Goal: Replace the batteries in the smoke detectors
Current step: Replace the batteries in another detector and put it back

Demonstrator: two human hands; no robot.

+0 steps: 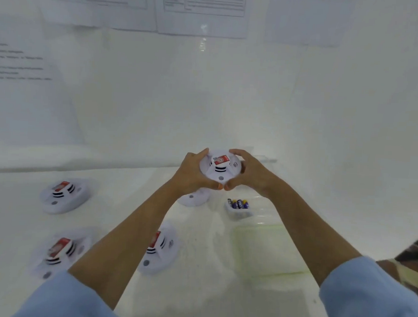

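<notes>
Both hands curl around one smoke detector [220, 170], the left hand [191, 174] and right hand [252, 175] gripping opposite rims. It sits squarely between them, face up, probably about to be twisted open. Batteries [239, 204] lie beneath the right hand, nearer it.

Single head view: wide-angle, looks forward and down along both forearms onto white counter [210, 255], wall [206, 97] close behind.
</notes>
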